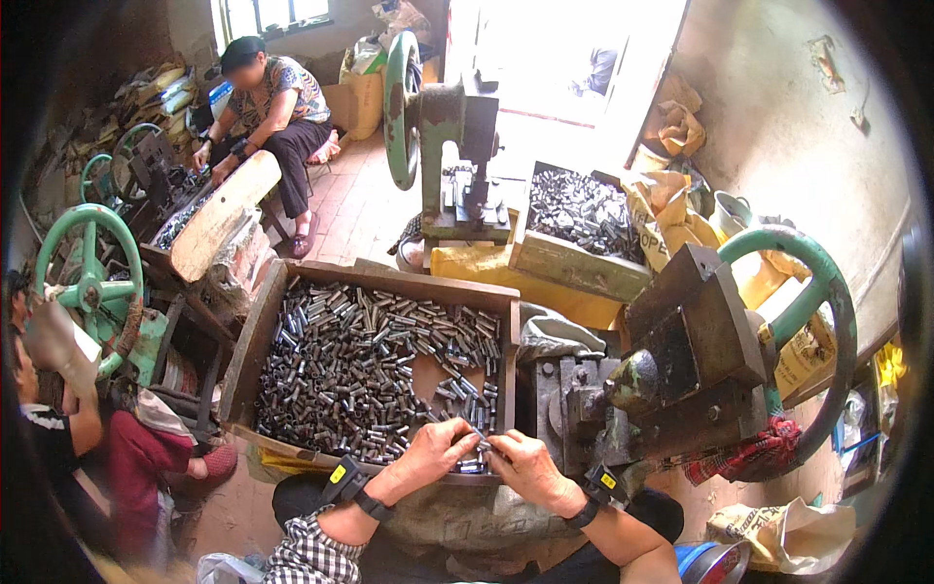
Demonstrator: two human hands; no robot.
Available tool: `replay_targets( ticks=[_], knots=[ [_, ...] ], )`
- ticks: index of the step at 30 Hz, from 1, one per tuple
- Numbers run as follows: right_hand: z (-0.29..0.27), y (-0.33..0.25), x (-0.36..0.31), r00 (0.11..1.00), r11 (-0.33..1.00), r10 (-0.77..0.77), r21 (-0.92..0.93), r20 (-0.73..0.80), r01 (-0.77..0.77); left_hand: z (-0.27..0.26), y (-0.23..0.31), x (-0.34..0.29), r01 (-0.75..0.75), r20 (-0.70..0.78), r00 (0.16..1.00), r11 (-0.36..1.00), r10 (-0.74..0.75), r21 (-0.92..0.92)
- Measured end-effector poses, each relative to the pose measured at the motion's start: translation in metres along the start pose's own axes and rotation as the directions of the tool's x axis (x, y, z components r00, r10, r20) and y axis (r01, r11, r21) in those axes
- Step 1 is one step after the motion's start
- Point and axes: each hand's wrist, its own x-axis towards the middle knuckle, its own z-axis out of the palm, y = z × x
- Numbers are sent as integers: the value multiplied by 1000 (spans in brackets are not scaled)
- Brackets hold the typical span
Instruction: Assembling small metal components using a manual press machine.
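A cramped workshop with a reddish brick floor (355, 209). Beyond the green-wheeled press (428, 117) at the back, an open doorway (555, 58) pours in white daylight; left of the press, a small window (277, 12). Right of it runs a stained plaster wall (788, 127), sacks (671, 219) heaped at its foot.

Head cam looks down, fairly close, prob. forward-tilted.

A small metalworking workshop: hand presses with green flywheels (89, 275), wooden trays (255, 336) of metal tubes (375, 365).
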Motion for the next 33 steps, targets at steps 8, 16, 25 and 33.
replay_targets(
  ticks=[8, 16, 25, 33],
  knots=[
    [2, 19, 9, 976, 972, -203, -136, -81, 191, 2, 3, 15, 434, 254, 900, 676, -355, -595],
    [1, 22, 10, 869, 505, 443, 740, 220, -445, -1, -15, 18, 464, 287, 870, 465, -401, -754],
    [-1, 25, 3, 893, 684, 432, 599, 128, -416, 5, -14, 7, 402, 284, 900, 383, -329, -832],
    [-6, 24, 6, 849, 506, 445, 703, 284, -500, 8, -12, 5, 413, 307, 893, 329, -329, -849]
  ],
)
